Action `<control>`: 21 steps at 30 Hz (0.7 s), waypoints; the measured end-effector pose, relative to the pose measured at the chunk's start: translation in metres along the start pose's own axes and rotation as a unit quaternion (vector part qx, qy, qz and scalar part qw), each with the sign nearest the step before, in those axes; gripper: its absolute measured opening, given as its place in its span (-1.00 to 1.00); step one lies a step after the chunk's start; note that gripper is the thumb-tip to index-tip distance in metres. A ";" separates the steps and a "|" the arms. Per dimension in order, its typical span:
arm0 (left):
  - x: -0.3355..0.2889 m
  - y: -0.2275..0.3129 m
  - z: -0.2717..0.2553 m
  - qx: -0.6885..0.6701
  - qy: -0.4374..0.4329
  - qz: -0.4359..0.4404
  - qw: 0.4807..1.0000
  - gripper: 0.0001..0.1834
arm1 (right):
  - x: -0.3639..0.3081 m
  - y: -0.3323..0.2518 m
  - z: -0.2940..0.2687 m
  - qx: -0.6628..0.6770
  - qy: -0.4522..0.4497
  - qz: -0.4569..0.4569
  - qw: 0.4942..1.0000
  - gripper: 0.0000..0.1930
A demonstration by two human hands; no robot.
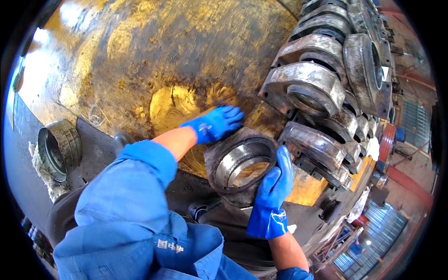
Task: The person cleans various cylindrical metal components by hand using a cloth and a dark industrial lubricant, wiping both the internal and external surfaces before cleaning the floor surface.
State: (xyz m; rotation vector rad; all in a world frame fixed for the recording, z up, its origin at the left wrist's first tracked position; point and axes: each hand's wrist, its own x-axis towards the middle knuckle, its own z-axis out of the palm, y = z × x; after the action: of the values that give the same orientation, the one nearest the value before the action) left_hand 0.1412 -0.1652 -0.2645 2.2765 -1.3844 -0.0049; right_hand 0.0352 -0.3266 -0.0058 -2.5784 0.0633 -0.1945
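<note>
A dark metal bearing housing (218,179) with a round bore and a shiny inner ring sits in front of me near the table's front edge. My right hand (274,184), in a blue rubber glove, grips its right side, fingers stretched up along the rim and thumb near the bore. My left hand (215,124), gloved the same way, is just beyond the housing's far left side, fingers extended and pointing right over the worn yellow tabletop (140,60). Whether the left palm touches the surface or the housing, I cannot tell.
Several similar metal housings (308,84) are stacked along the right side. A loose metal ring (70,144) stands on its side at the left, beside a whitish rag (53,186). A thin wire (95,115) lies on the tabletop. A small dark spool-shaped part (330,210) sits at right.
</note>
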 end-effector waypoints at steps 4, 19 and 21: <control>-0.102 0.023 -0.022 0.015 -0.051 0.070 0.996 -0.37 | 0.003 0.009 -0.001 -0.007 0.009 -0.010 1.000 -0.52; -0.001 -0.083 -0.031 0.119 0.165 -0.220 0.954 -0.52 | -0.007 0.011 0.001 -0.008 -0.018 -0.008 1.000 -0.47; -0.046 -0.090 -0.068 0.127 0.170 -0.271 0.939 -0.52 | -0.005 0.012 -0.001 -0.004 -0.011 -0.006 1.000 -0.48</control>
State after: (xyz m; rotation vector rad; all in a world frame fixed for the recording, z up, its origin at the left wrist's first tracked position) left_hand 0.2105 -0.0660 -0.2499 2.6441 -0.5829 0.3897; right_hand 0.0302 -0.3362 -0.0121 -2.5882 0.0390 -0.1697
